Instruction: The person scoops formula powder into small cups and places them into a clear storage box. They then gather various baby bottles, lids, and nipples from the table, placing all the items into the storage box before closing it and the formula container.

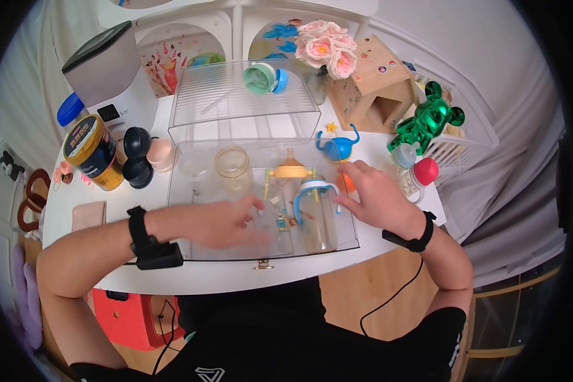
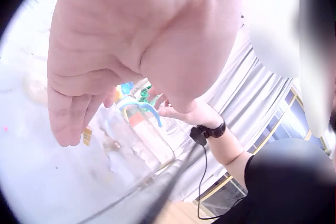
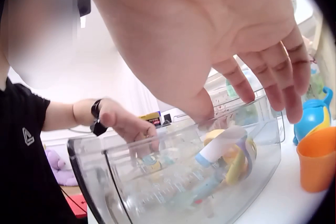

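A clear plastic drawer [image 3: 115, 192] holds several baby bottles. Among them are a bottle with blue handles [image 1: 322, 229], one with a yellow collar and teat [image 1: 291, 170] and a wide-mouthed jar [image 1: 232, 165] without a lid. Over the drawer's front left part, my left hand [image 1: 219, 223] hovers with fingers loosely extended and nothing in its grasp. My right hand [image 1: 383, 198] is at the drawer's right wall, palm toward it, fingers spread loosely and holding nothing. Just outside that wall stand an orange cup [image 3: 317, 163] and a blue lid with handles [image 1: 337, 149].
Behind the drawer, a clear box [image 1: 191, 105] carries a green and blue lid [image 1: 261, 77]. To the right are a wooden house [image 1: 375, 83], a shiny green bear [image 1: 426, 118] and a pink-capped bottle [image 1: 423, 173]. A yellow-black tin [image 1: 95, 153] stands left.
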A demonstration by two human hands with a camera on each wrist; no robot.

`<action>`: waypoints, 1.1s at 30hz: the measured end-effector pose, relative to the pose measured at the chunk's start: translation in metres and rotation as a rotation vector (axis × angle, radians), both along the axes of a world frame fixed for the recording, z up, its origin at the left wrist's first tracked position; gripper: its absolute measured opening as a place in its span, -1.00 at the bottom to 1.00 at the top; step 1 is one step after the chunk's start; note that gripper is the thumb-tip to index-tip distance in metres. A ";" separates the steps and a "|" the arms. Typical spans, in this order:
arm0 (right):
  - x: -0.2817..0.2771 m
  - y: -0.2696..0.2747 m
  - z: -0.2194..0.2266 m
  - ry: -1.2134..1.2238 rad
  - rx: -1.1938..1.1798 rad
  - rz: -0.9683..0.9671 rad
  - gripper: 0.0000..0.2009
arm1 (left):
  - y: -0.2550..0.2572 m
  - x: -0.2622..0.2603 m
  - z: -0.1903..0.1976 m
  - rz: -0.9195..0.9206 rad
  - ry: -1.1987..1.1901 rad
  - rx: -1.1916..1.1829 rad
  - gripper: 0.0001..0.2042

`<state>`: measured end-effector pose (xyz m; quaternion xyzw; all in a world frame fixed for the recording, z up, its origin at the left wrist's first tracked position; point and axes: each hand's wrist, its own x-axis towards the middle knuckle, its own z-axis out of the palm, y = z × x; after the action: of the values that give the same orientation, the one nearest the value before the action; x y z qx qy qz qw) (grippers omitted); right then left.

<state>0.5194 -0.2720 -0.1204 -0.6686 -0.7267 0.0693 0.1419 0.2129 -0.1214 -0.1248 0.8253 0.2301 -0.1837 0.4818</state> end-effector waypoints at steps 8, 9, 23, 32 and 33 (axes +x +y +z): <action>-0.005 0.018 -0.009 -0.101 -0.146 0.033 -0.65 | 0.015 0.032 -0.014 -0.014 0.006 0.118 -0.40; -0.006 0.019 -0.011 -0.094 -0.129 0.015 -0.67 | 0.015 0.036 -0.015 -0.038 -0.007 0.152 -0.41; 0.000 0.036 -0.026 -0.091 0.023 -0.115 -0.70 | 0.006 0.069 -0.030 -0.127 0.004 0.313 -0.42; 0.000 0.029 -0.007 0.023 -0.013 -0.185 -0.52 | 0.018 0.054 -0.009 -0.244 -0.003 0.339 -0.52; 0.002 0.028 -0.005 0.066 -0.039 -0.186 -0.52 | 0.018 0.051 -0.006 -0.254 -0.010 0.322 -0.53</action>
<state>0.5211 -0.2444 -0.1257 -0.7333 -0.6548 0.0917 0.1585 0.2638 -0.1038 -0.1307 0.9149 0.1482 -0.1995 0.3180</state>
